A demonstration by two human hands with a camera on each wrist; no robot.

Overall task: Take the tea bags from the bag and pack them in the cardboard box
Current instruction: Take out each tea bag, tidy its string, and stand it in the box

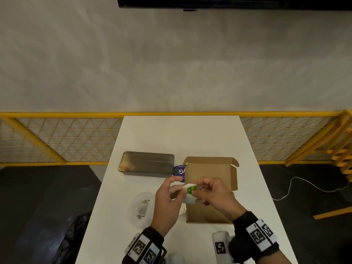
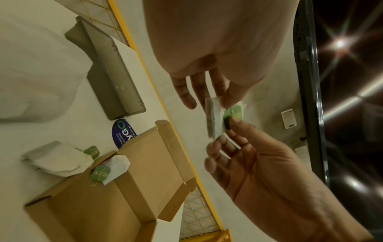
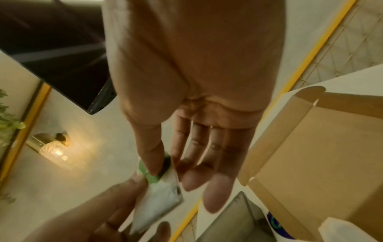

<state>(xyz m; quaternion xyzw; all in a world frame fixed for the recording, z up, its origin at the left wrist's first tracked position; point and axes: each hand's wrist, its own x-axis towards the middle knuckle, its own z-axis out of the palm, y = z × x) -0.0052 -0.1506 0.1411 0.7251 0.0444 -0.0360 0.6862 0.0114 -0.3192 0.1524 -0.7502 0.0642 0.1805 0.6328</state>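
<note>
Now we hold one tea bag [image 1: 190,195] between both hands, left hand [image 1: 167,204] and right hand [image 1: 213,197] pinching it with curled fingers [image 3: 153,157], at lower centre above the open cardboard box [image 1: 211,174].

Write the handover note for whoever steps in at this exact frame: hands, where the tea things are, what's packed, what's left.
Left hand and right hand both pinch one tea bag in the air above the cardboard box; the right holds its green tag.
The box sits open on the table, lid up.
Done: one tea bag with a green tag lies at the box's near edge.
Left: drop the held bag in, then empty the clear plastic bag left of the box, which shows at least one more. More tea bags lie beside the box.
</note>
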